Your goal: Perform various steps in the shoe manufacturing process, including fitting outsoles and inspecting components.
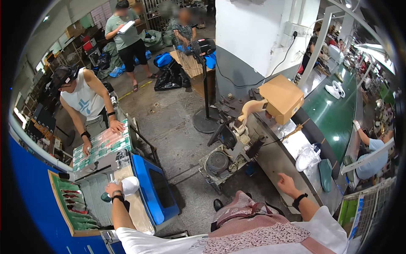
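At lower left, the left hand was closed around a white shoe beside a blue machine; at lower right, the right hand hung half-curled, empty, near white sneakers.

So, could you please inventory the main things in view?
White shoes: at least four, white, left and right
Blue machine: one, blue, lower left
Motor machine: one, grey, centre
Pillar: one, white and grey, upper centre
Pedestal fan: one, black, beside pillar
Cardboard box: one, brown, right of centre
Conveyor belt: one, green, right
Co-workers: at least five, mixed clothing, left, back and right
Left hand: one, black wristband, touching white shoe
Right hand: one, black wristband, empty, lower right
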The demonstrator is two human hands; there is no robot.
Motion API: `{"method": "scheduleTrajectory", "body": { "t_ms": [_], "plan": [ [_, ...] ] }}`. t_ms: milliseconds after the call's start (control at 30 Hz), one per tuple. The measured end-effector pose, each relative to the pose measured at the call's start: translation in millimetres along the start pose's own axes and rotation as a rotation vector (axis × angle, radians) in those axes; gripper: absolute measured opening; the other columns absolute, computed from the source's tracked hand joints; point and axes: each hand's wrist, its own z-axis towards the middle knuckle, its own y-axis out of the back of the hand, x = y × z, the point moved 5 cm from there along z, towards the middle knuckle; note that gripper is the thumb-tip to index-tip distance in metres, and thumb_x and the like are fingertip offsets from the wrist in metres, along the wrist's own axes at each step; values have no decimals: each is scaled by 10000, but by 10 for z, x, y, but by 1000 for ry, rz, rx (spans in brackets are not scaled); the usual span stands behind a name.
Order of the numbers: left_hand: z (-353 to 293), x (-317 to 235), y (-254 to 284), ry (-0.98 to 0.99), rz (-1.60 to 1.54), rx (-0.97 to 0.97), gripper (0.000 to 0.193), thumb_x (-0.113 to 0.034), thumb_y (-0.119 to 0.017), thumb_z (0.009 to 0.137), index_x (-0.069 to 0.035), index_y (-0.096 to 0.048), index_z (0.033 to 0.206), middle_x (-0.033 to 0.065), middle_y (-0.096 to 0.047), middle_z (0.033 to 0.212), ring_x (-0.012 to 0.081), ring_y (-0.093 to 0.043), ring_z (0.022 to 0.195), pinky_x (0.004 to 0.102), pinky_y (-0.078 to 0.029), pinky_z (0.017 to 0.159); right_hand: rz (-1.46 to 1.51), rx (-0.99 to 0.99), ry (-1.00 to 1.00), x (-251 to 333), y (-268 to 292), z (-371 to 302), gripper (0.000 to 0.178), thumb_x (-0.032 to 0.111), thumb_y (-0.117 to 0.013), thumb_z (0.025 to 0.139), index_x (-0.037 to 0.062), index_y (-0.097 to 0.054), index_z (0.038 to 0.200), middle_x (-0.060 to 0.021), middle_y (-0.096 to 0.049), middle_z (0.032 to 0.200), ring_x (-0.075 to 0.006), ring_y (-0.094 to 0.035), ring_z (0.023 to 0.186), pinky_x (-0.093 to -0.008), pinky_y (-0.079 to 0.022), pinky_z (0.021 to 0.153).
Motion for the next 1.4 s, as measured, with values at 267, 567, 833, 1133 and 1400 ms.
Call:
{"method": "scheduleTrajectory", "body": {
  "t_ms": [267, 567, 833, 1133, 1400],
  "plan": [
    [-80, 339, 154, 358, -51, -64, 658, -445, -812, 761, -27, -530, 1183, 201, -577, 1270, 380, -577, 1189, 481, -541, 926, 19, 91, -478, -1501, -301, -1185, 504, 149, -697, 737, -1, -650, 1216, -179, -714, 830, -326, -699, 811, -417, -547, 778],
    [-244, 576, 141, 262, 3, -4, 519, -485, -689, 852, -33, -669, 1107, 220, -708, 1104, 384, -687, 1030, 481, -541, 874, 43, 223, -529, -1983, -616, -1368, 544, 158, -712, 753, 21, -616, 1270, -154, -728, 887, -306, -709, 856, -410, -554, 788],
    [-1745, -313, 310, -226, -32, -157, 362, -368, -792, 728, -55, -678, 873, 208, -707, 885, 409, -681, 825, 499, -532, 710, 293, 148, -273, -1544, -721, -8, 599, 138, -695, 764, 1, -554, 1330, -140, -724, 830, -253, -709, 746, -368, -557, 720],
    [-4836, -2854, 1651, -1095, -605, 168, 360, -196, -811, 742, -24, -496, 714, 179, -495, 683, 399, -507, 634, 449, -412, 561, 1473, 1069, -355, 341, -716, 333, 905, 612, -512, 970, 111, -88, 1593, -203, -426, 1501, -315, -471, 1329, -477, -436, 1044],
    [-5950, -3775, 1301, -1244, -926, 282, 267, -143, -764, 782, 0, -580, 913, 157, -533, 821, 342, -530, 778, 404, -447, 680, 1926, 1055, -237, 432, 815, 372, 765, 594, -353, 1016, 10, -345, 1511, -152, -490, 1468, -309, -502, 1322, -437, -345, 1159]
  ]
}}
